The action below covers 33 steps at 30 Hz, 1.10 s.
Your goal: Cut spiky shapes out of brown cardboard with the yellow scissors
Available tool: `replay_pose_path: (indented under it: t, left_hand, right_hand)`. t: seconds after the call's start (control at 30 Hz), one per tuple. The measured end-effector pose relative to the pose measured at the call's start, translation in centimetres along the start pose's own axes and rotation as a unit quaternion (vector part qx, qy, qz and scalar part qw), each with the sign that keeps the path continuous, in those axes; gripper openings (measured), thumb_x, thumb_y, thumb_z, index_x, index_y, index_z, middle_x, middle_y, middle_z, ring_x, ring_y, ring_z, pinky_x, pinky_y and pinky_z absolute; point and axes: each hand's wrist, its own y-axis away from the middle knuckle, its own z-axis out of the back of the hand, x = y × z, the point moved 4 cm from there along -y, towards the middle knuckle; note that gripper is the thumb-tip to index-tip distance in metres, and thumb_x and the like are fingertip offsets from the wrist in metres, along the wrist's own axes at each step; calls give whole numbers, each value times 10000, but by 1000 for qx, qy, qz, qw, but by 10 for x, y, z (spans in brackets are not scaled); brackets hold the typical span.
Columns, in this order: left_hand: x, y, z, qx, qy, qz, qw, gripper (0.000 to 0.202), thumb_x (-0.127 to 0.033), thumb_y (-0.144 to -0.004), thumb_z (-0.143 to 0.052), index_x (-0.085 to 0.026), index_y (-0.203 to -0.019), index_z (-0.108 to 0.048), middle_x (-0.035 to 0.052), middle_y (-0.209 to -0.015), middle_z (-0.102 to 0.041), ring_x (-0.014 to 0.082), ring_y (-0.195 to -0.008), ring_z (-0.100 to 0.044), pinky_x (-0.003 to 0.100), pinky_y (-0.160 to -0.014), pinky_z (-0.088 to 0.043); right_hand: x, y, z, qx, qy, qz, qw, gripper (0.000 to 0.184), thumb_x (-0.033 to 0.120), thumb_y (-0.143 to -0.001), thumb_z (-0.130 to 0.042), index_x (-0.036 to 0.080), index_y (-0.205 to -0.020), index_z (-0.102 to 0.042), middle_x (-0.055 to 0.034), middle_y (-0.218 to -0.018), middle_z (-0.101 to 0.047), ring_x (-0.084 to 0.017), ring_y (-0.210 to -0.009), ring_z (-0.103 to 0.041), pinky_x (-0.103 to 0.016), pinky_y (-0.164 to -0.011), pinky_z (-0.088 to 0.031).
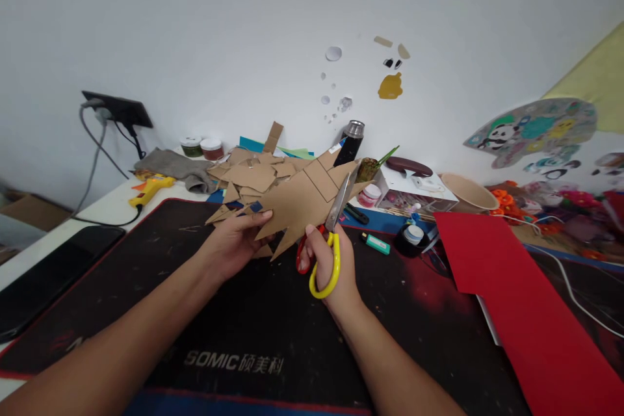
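My left hand (233, 242) grips the left edge of a jagged brown cardboard piece (298, 203) with pencil lines on it, held above the black desk mat (205, 312). My right hand (327, 260) is closed through the yellow and red handles of scissors (330, 234). The scissor blades point up and lie against the right part of the cardboard. A heap of cut cardboard scraps (251, 175) lies just behind the held piece.
A red sheet (517, 279) lies on the right. A yellow glue gun (151, 187), grey cloth (173, 166), two paint jars (202, 147), a black flask (351, 142), a green lighter (376, 244), a tape roll (412, 237) and a black phone (49, 273) surround the mat.
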Motion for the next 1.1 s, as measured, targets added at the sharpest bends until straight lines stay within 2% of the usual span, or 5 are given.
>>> replay_pose_path:
  t: [0.2,0.37,0.63,0.8,1.1]
  left_hand:
    - [1,-1,3,2,-1,11,1000,451,-185,-651,-957,-213,-1073,-801,72,-1103,-837,256,-1009,-760,299,-727,-586]
    - [0,0,3,-6,-6,18,1000,370,-176,-674,-932,-235,-1012,-792,57,-1087,-838,259,-1017,-765,317,-766,-601]
    - [0,-5,7,1,-19,8,1000,318,-169,-692,-918,-212,-980,-790,73,-1000,-832,251,-918,-773,285,-663,-582]
    - [2,-1,3,-25,22,15,999,258,-100,-712,-870,-203,-933,-785,57,-969,-823,201,-830,-749,260,-619,-570]
    - [5,-2,6,-16,11,8,1000,288,-155,-662,-918,-206,-896,-758,49,-960,-810,222,-877,-740,282,-630,-560]
  right_hand:
    - [-3,-2,0,4,-23,-4,1000,424,547,-921,-803,244,-836,-519,104,-517,-500,-118,-368,-505,-231,-401,-430]
    - [-4,-3,1,5,-32,-5,999,408,526,-924,-806,241,-827,-530,101,-521,-504,-118,-374,-512,-236,-413,-440]
    - [-4,-1,-1,17,-31,-14,999,389,511,-928,-802,238,-840,-540,104,-524,-498,-116,-374,-511,-232,-417,-444]
    - [-4,-1,0,12,-44,-15,999,378,497,-925,-807,237,-847,-544,104,-552,-499,-115,-383,-519,-234,-415,-462]
    - [-7,-2,-1,20,-72,-25,997,379,475,-911,-811,242,-812,-529,101,-557,-503,-115,-375,-507,-243,-397,-473]
